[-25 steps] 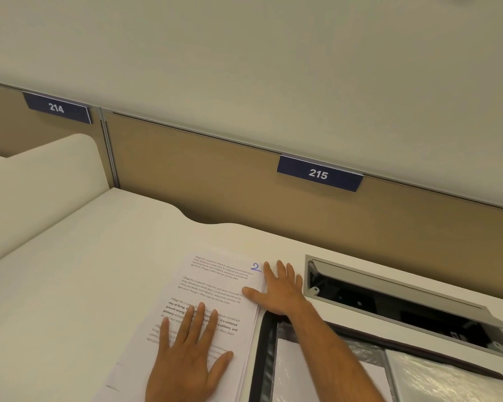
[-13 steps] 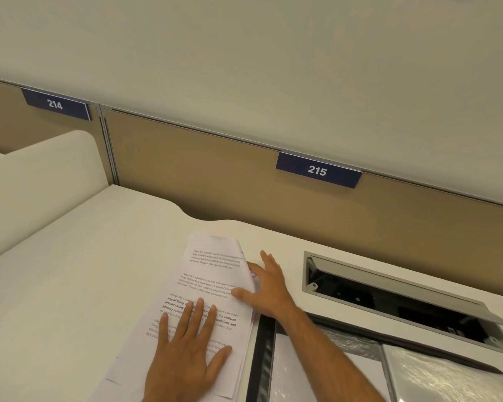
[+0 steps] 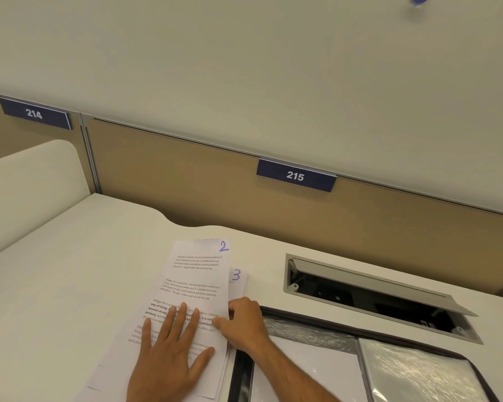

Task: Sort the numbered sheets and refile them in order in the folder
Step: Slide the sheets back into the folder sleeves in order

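The left hand [image 3: 172, 352] is lying flat with its fingers spread wide, pressing down on the sheet marked 2 [image 3: 198, 282], which is topping a loose stack of printed pages on the white desk [image 3: 55, 271]. Just right of those fingers, the right hand [image 3: 244, 323] is curling at the stack's right edge, its thumb pinching the top sheet's edge while the other fingers are tucking underneath. Beyond that hand, the corner of the sheet marked 3 [image 3: 238, 278] is peeking out from under sheet 2. To the right of the right wrist, the open folder [image 3: 389, 369] with its clear plastic sleeves is lying against the stack
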{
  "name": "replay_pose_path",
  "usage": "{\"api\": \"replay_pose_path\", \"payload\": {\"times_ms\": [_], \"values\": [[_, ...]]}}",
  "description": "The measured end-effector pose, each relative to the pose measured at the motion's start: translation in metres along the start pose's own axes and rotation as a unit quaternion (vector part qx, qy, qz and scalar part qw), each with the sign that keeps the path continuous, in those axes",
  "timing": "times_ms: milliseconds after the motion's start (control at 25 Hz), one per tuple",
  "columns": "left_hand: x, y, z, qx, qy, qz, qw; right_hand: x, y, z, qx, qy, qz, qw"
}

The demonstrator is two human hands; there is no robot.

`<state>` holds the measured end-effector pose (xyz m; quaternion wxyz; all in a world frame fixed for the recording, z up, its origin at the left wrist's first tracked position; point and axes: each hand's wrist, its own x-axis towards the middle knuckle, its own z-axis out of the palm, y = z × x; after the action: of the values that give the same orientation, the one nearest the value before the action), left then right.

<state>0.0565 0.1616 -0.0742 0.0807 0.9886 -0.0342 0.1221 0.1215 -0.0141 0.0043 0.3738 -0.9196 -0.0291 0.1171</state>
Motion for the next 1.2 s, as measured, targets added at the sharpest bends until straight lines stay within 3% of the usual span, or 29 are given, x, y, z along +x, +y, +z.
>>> {"api": "replay_pose_path", "payload": {"times_ms": [400,720,1040,1200], "values": [[0.005,0.012,-0.026,-0.056,0.061,-0.013,0.996,-0.029,-0.001,-0.033,0.175,0.025,0.042,0.983],[0.002,0.062,-0.052,-0.076,0.069,0.053,0.993,-0.079,0.047,-0.109,0.259,0.075,0.080,0.960],[-0.028,0.150,-0.038,-0.063,0.007,0.135,0.989,-0.153,0.151,-0.194,0.282,0.160,0.177,0.929],[-0.045,0.187,-0.018,-0.052,-0.046,0.148,0.987,-0.191,0.197,-0.218,0.273,0.153,0.225,0.923]]}}
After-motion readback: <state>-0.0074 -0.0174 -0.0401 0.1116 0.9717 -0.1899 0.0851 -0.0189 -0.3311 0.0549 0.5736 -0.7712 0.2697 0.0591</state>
